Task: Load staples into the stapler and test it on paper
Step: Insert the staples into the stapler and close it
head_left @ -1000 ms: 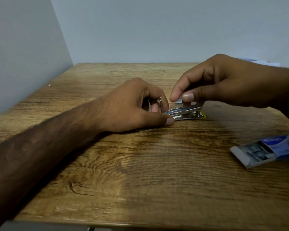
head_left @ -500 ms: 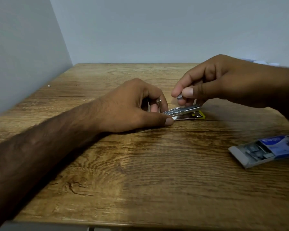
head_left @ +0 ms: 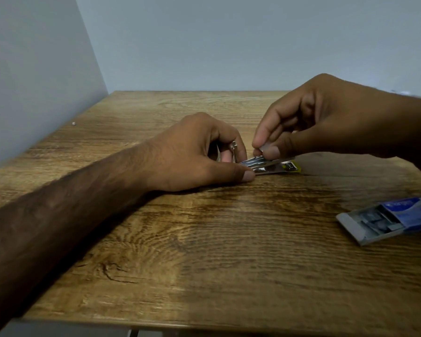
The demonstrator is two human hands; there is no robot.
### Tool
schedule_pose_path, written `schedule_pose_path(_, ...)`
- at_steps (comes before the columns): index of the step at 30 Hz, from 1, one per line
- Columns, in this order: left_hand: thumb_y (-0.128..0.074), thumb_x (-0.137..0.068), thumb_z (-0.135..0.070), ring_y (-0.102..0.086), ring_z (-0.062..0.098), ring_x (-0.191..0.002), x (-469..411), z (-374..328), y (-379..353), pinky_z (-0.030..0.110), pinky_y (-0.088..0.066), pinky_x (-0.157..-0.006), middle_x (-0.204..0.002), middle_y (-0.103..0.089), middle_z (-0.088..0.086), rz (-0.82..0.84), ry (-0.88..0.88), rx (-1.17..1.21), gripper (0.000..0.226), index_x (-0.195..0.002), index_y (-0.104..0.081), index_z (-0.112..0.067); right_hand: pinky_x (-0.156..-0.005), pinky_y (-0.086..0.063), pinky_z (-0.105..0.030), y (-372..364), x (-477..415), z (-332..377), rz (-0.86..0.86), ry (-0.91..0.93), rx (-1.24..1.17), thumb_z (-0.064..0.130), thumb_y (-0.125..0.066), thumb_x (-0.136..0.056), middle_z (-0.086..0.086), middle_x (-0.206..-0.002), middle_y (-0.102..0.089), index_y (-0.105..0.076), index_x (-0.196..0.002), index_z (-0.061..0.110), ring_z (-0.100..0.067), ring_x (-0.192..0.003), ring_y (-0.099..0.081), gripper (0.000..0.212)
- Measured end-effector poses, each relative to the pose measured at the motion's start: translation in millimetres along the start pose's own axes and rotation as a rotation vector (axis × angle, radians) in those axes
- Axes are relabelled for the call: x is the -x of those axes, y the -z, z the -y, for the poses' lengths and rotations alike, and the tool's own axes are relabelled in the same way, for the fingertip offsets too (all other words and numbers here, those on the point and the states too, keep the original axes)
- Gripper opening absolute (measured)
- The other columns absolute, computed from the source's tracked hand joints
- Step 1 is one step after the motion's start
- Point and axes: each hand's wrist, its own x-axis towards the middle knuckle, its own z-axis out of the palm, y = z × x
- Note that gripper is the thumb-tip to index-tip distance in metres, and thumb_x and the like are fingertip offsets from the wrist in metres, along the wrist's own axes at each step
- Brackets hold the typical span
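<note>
A small metal stapler (head_left: 272, 166) with a yellow end lies on the wooden table (head_left: 204, 251), its top swung back. My left hand (head_left: 199, 154) rests on the table and pinches the stapler's near end between thumb and fingers. My right hand (head_left: 326, 117) hovers just above the open magazine, thumb and forefinger pinched on a small strip of staples (head_left: 263, 148) that touches the stapler's channel. Part of the stapler is hidden under both hands.
An open box of staples (head_left: 384, 220), grey tray slid out of a blue sleeve, lies at the right edge. Walls close the left and back sides. A tiny speck (head_left: 73, 123) sits by the left wall.
My right hand has shifted slightly left and lowered its pinched staple strip toward the stapler's rear. The left hand and stapler stayed put.
</note>
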Motion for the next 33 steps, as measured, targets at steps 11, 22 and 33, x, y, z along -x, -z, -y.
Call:
schedule_pose_path(11,-0.083,-0.079,-0.040,-0.056,0.003,-0.051,-0.6,0.5,-1.5,0.024,-0.043,-0.050,-0.068,-0.072,0.000,-0.003,0.000,-0.012,0.018,-0.087,-0.078,-0.024,-0.081,-0.061,-0.024,-4.9,2.5,7.9,-0.028,-0.003,0.105,0.028,-0.084,-0.062,-0.003,-0.081,-0.081,-0.084,-0.090,0.023,-0.018,-0.080,-0.077,0.028)
schedule_pose_path(22,-0.082,-0.078,-0.042,-0.054,0.002,-0.049,-0.5,0.5,-1.4,0.027,-0.042,-0.048,-0.069,-0.072,0.001,-0.001,-0.005,0.004,0.019,-0.086,-0.078,-0.025,-0.079,-0.063,-0.030,-8.2,-0.9,3.0,-0.031,-0.021,0.050,0.018,-0.085,-0.063,-0.010,-0.082,-0.081,-0.083,-0.089,0.015,-0.025,-0.081,-0.078,0.026)
schedule_pose_path(33,-0.082,-0.078,-0.042,-0.054,-0.001,-0.050,0.0,-0.9,-1.1,0.022,-0.041,-0.050,-0.070,-0.072,0.001,-0.010,-0.004,-0.016,0.018,-0.085,-0.078,-0.026,-0.077,-0.062,-0.025,-9.6,1.0,7.5,-0.028,0.087,0.173,0.023,-0.084,-0.066,-0.001,-0.081,-0.081,-0.084,-0.086,0.018,-0.016,-0.078,-0.076,0.021)
